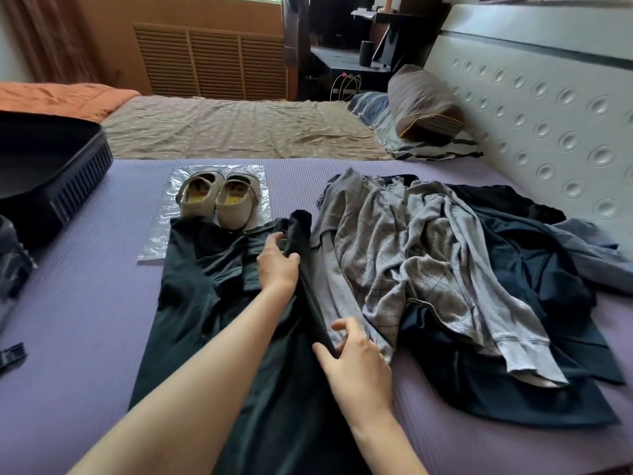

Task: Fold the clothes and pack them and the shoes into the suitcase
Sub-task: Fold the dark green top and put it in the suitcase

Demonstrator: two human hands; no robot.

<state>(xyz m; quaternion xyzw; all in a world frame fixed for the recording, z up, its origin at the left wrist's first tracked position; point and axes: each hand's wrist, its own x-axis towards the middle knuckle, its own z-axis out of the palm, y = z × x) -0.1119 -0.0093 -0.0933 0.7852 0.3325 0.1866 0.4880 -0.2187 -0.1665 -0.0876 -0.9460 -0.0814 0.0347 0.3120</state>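
A dark green garment (191, 303) lies spread lengthwise on the purple mat. My left hand (277, 265) grips its far right edge, bunched up near the shoes. Closer to me, my right hand (356, 365) pinches the same edge between thumb and fingers. A pair of beige shoes (215, 200) stands on a clear plastic bag (161, 234) just beyond the garment. To the right lies a heap of clothes (445, 269): grey checked pieces on top of dark navy ones. The open black suitcase (51, 180) sits at the far left.
The purple mat (85, 303) covers the near bed. A padded grey headboard (548, 114) runs along the right. A striped pillow (424, 104) and a beige sheet (222, 125) lie beyond. A dark strap (12, 354) lies at the left edge.
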